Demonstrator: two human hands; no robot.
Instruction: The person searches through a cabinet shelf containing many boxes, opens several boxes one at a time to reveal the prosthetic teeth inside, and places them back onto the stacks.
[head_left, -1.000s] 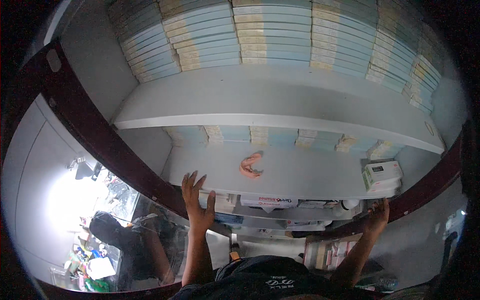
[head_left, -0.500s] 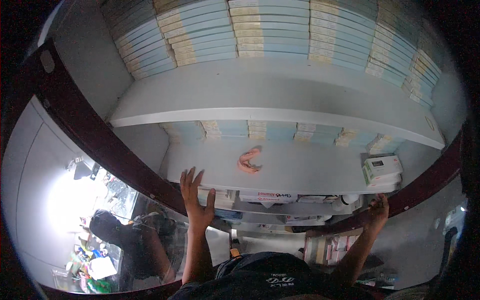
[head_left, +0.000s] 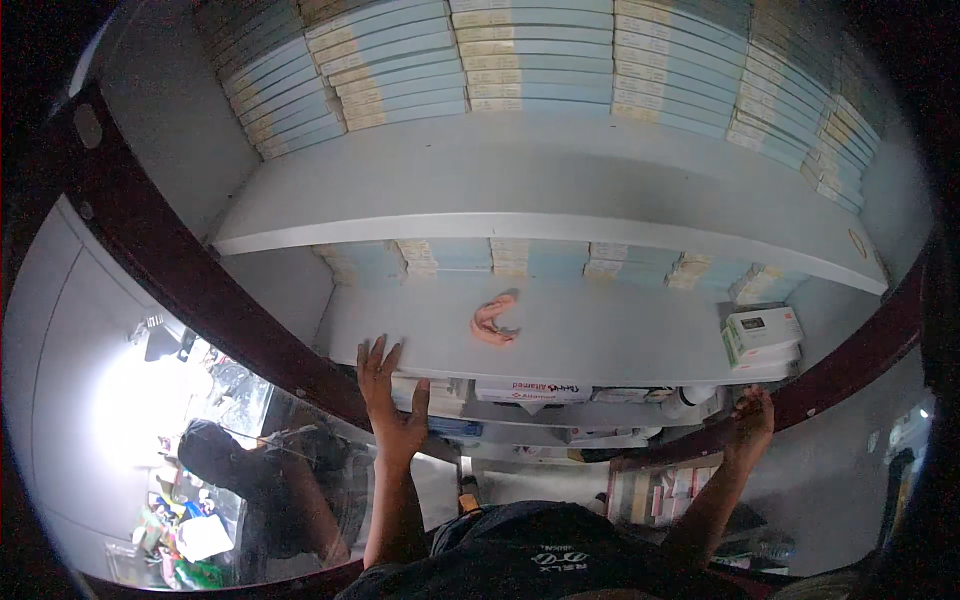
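Observation:
My left hand (head_left: 396,400) is at the front edge of the middle shelf (head_left: 600,345), fingers spread and fingertips over the edge, holding nothing. Toward the right end of the same edge is my right hand (head_left: 750,425), its fingers curled in; whatever they grip, if anything, does not show. Between the hands, farther back on the shelf, lies a pink horseshoe-shaped piece (head_left: 490,322) resembling a dental mould, touched by neither hand. A small stack of white boxes (head_left: 765,335) with green trim sits just beyond my right hand.
Stacks of pale blue and cream boxes (head_left: 540,75) fill the upper shelf (head_left: 480,170); more stand behind on the middle one. Lower shelves hold a white carton (head_left: 535,390) and a white cylindrical thing (head_left: 688,402). A dark red cabinet frame (head_left: 200,255) borders the left, beside a reflective glass pane (head_left: 310,480).
The whole view has shifted very slightly, so the shelves and pink piece sit a little farther left. Both hands keep their places at the shelf edge.

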